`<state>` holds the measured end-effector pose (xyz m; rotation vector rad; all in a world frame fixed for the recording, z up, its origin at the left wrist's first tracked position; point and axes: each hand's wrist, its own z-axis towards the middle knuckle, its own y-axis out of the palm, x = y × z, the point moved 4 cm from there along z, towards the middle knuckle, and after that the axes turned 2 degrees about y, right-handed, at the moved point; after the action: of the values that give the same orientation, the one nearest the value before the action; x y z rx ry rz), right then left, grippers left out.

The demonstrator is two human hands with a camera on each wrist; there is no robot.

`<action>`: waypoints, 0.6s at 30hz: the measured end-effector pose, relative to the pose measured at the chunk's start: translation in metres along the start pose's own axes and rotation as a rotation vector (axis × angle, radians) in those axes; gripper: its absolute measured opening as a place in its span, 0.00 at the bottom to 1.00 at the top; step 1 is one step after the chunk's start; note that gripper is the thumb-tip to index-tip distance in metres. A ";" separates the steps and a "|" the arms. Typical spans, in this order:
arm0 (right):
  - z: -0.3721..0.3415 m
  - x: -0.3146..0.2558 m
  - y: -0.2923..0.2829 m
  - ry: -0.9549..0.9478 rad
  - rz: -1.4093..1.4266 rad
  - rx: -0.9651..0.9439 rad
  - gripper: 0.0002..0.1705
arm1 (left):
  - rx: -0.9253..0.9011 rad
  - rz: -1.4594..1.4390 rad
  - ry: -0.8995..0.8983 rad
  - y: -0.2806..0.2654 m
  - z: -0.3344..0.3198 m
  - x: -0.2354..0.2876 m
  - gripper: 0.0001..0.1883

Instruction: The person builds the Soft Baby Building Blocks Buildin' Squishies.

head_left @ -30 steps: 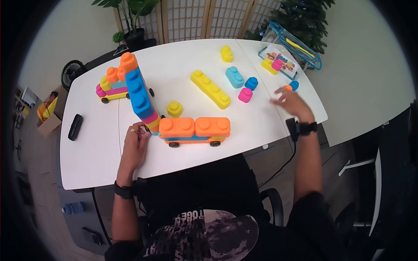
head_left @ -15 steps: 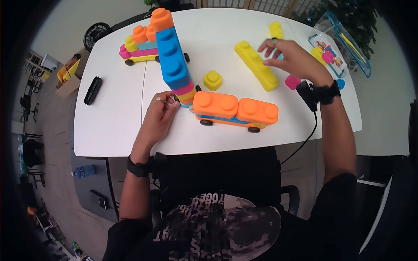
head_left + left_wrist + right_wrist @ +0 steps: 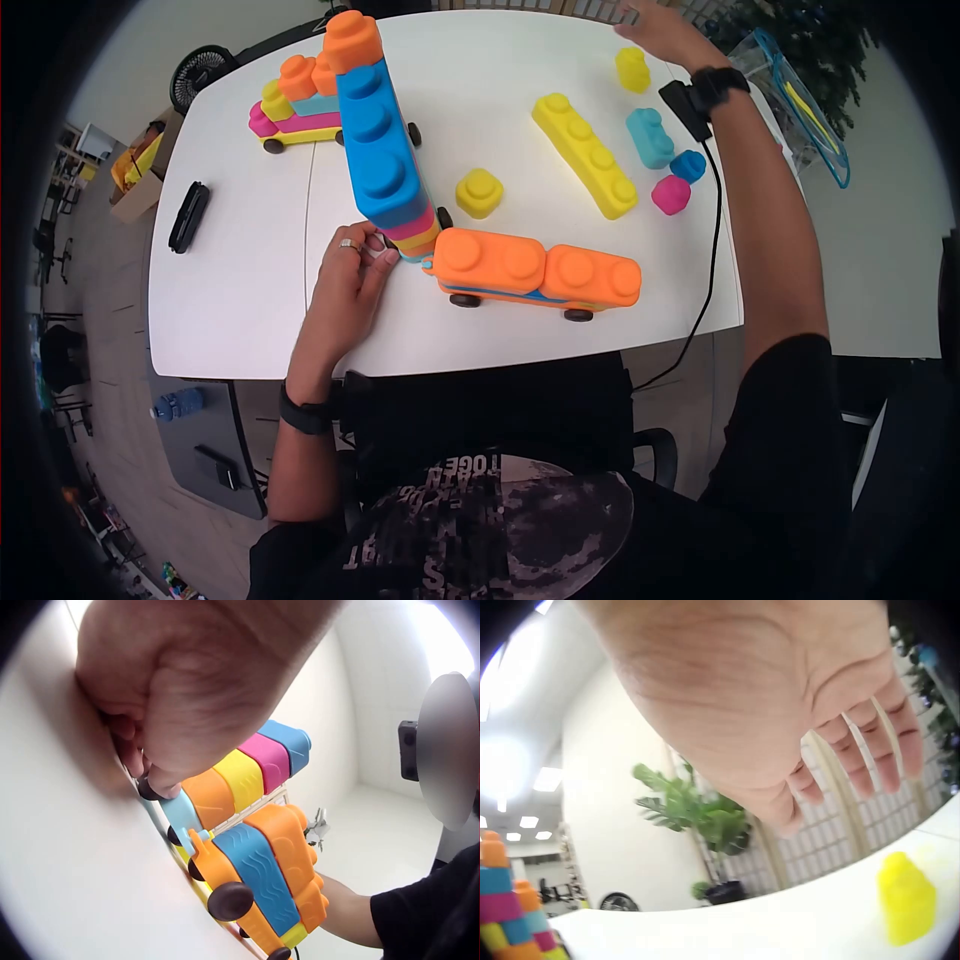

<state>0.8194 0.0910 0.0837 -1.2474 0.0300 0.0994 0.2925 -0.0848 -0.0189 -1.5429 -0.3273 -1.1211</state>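
In the head view my left hand (image 3: 345,285) is low at the near end of a tall block-built car (image 3: 385,170), stacked with blue, pink, yellow and orange blocks. Its thumb and curled fingers pinch the car's light-blue base (image 3: 180,812) by a dark wheel, as the left wrist view shows. Hitched there is an orange car (image 3: 535,268) on dark wheels. My right hand (image 3: 662,32) hovers near the table's far edge, just beyond a small yellow block (image 3: 632,70). Nothing is in its palm, and its fingers hang extended in the right wrist view.
A long yellow block (image 3: 585,155) and a short yellow block (image 3: 479,193) lie mid-table. Toward the right are light-blue (image 3: 651,138), blue (image 3: 688,166) and pink (image 3: 671,195) blocks. Another block car (image 3: 295,110) stands behind left, a black case (image 3: 189,217) nearer. A cable (image 3: 712,250) trails from my right wrist.
My right hand moved from the table's right side, across the loose blocks, out to the far edge. My left hand stays at the tall car's base. The head view has shifted.
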 end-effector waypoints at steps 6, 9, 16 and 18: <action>-0.002 0.071 0.092 0.454 0.136 -0.363 0.49 | 0.038 0.004 0.065 -0.004 0.002 -0.004 0.15; -0.016 0.026 0.048 0.362 0.220 -0.312 0.42 | 0.072 0.036 0.132 -0.004 -0.002 0.005 0.11; -0.150 -0.241 -0.114 -0.246 0.420 -0.457 0.33 | 0.025 0.016 0.024 -0.005 -0.001 0.004 0.17; -0.192 -0.293 -0.130 -0.320 0.363 -0.491 0.34 | 0.009 0.025 0.048 -0.003 -0.001 -0.001 0.18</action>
<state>0.5461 -0.1486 0.1677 -1.6914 -0.0486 0.6518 0.2895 -0.0848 -0.0177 -1.5063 -0.2801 -1.1339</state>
